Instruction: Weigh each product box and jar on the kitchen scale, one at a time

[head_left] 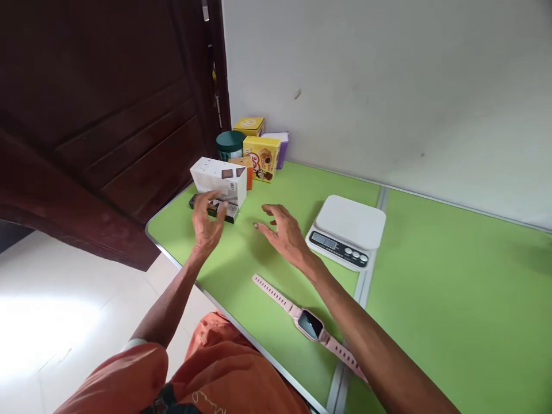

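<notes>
My left hand is open, thumb and fingers apart, in front of a low black box and partly covering it. Behind that box stands a white box with dark pictures on its top. Over the green table, my right hand hovers open with curved fingers and nothing in it. A white digital kitchen scale sits to its right, its platform bare. Nearer to me lies a pink smartwatch, strap stretched out flat; my right forearm hides its lower end.
In the far left corner, a yellow box, another yellow box, a green-lidded tub, a purple-and-white box and an orange box stand close together. A wall borders the table behind; a dark door is on the left.
</notes>
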Demonstrator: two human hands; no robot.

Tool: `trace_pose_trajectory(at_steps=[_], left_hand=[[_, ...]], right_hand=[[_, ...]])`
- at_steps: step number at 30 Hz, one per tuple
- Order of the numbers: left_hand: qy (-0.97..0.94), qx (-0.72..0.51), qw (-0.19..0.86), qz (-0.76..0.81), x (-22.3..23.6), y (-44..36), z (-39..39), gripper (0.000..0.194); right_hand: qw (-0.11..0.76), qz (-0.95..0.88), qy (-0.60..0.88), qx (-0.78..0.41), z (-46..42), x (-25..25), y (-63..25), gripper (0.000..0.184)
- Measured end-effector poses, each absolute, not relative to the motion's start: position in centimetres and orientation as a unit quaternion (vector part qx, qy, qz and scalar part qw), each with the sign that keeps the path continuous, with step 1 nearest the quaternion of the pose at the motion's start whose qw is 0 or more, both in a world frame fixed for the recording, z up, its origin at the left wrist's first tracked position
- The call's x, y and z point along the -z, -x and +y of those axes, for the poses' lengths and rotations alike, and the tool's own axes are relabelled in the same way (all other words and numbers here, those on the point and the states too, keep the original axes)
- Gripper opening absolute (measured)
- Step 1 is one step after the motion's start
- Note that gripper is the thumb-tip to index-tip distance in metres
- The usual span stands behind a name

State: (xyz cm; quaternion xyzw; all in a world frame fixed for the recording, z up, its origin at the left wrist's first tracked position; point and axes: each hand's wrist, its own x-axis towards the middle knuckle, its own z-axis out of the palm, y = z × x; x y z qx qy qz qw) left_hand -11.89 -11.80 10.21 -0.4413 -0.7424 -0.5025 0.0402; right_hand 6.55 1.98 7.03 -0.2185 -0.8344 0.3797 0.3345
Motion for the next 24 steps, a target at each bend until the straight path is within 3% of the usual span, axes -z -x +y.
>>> trace_pose_trajectory(at_steps=[3,6,11,16,21,24], left_hand=[[0.341,0.527,0.099,-0.772,-9.5,17.5,-13.0,0.05],[0.266,0.527,0.036,-0.806,-8.3,22.4,-13.0,0.061],[0.283,0.525,-0.109,-0.796,-6.6,26.6,-12.1,0.06],[0.343,0.487,-0.086,-0.799,-6.0,25.9,-11.8,0.057],[0.355,0.454,-0.111,-0.809,-6.1,22.5,-14.1,0.072],[0.412,0.426,-0.179,-0.785,-6.6,21.0,-16.1,0.092]], right_hand=[[0.289,-0.841,0.212,-0.404,1.1,-6.2,-1.3,0.057],[0.263,-0.838,0.23,-0.419,0.2,-5.3,2.3,0.068],[0.257,-0.813,0.283,-0.439,-0.9,-4.2,5.3,0.064],[0.263,-0.805,0.314,-0.43,-1.3,-3.7,5.9,0.062],[0.248,-0.835,0.266,-0.412,-1.1,-3.1,3.5,0.053],[0.256,-0.835,0.274,-0.402,-0.5,-2.8,0.3,0.057]])
